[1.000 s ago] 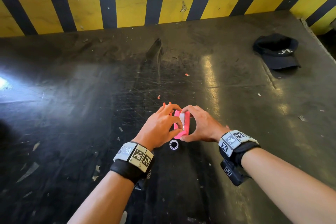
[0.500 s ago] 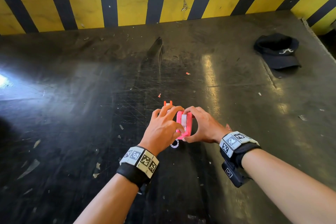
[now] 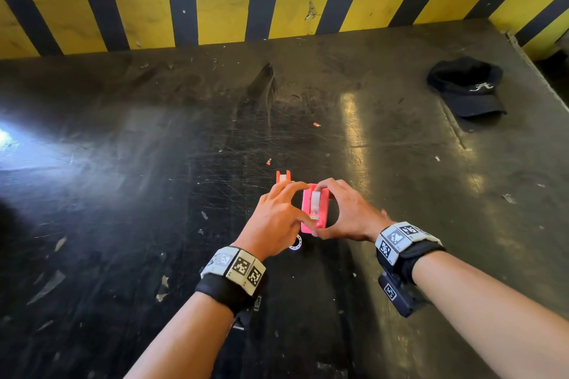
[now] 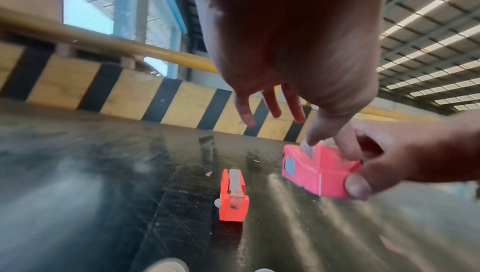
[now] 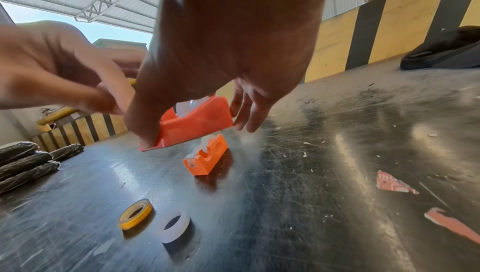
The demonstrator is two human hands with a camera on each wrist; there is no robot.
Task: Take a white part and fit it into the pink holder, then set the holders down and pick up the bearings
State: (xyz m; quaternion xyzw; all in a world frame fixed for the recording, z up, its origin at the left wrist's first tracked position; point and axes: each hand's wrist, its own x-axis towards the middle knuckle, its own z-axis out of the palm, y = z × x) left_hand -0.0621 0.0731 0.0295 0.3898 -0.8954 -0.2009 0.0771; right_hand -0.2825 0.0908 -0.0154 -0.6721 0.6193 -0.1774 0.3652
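Note:
A pink-orange tape dispenser (image 3: 306, 205) with a white roll in it is held a little above the black tabletop (image 3: 154, 181). My right hand (image 3: 348, 213) grips it, thumb at the near end and fingers round the far end. My left hand (image 3: 276, 216) has its thumb on the tape (image 4: 307, 147) and its forefinger at the dispenser's far top, the other fingers spread. The dispenser (image 5: 197, 121) is tilted, its near end low. A smaller orange dispenser (image 3: 283, 177) stands just beyond my left fingers.
A white ring (image 5: 174, 226) and a yellow tape roll (image 5: 135, 213) lie near my wrists. A black cap (image 3: 468, 89) sits far right. Black wrapped bundles (image 5: 23, 163) lie to the left, red paper scraps (image 5: 394, 184) to the right. A yellow-and-black striped wall (image 3: 221, 0) bounds the back.
My left hand has slid forward and right, so it now covers part of the white ring and uncovers the small dispenser. The held dispenser has barely moved.

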